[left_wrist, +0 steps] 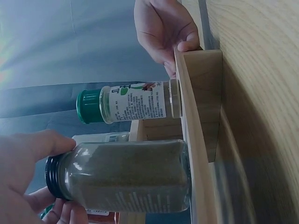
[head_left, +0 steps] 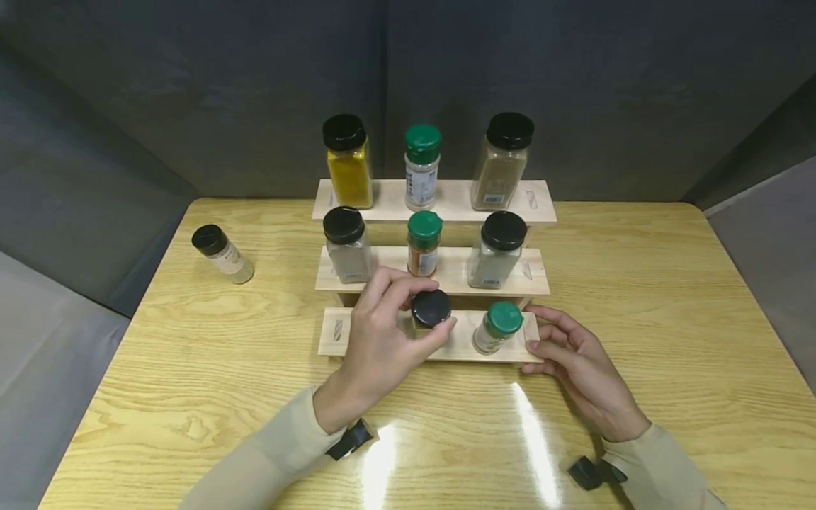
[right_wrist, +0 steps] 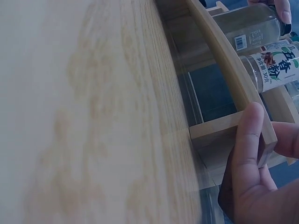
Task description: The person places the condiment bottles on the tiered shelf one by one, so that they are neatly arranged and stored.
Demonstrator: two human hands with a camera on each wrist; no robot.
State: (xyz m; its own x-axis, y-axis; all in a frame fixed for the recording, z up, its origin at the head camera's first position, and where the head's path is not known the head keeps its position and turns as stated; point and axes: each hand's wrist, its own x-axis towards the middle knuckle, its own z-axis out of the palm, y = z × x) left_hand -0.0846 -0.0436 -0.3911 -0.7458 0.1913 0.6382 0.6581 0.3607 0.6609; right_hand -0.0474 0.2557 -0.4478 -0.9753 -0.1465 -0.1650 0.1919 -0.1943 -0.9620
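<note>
My left hand [head_left: 389, 336] grips a glass spice jar [left_wrist: 126, 175] by its black lid [head_left: 431, 308]. The jar stands upright at the middle of the lowest shelf [head_left: 459, 348] of a wooden tiered rack, its base right at the board in the left wrist view. To its right on that shelf is a green-capped spice bottle [head_left: 496, 329] with a printed label. My right hand [head_left: 576, 372] holds the right end of the lowest shelf, thumb on one face and fingers on the other, as the right wrist view [right_wrist: 254, 140] shows.
On the middle shelf [head_left: 455, 276] stand two black-lidded jars and a green-capped bottle [head_left: 423, 244]. The top shelf [head_left: 390, 198] bears a yellow-filled jar [head_left: 349, 170], a green-capped bottle [head_left: 422, 170] and a brownish jar [head_left: 500, 170]. A black-capped shaker [head_left: 224, 255] stands on the table at left. Dark cloth walls surround the table.
</note>
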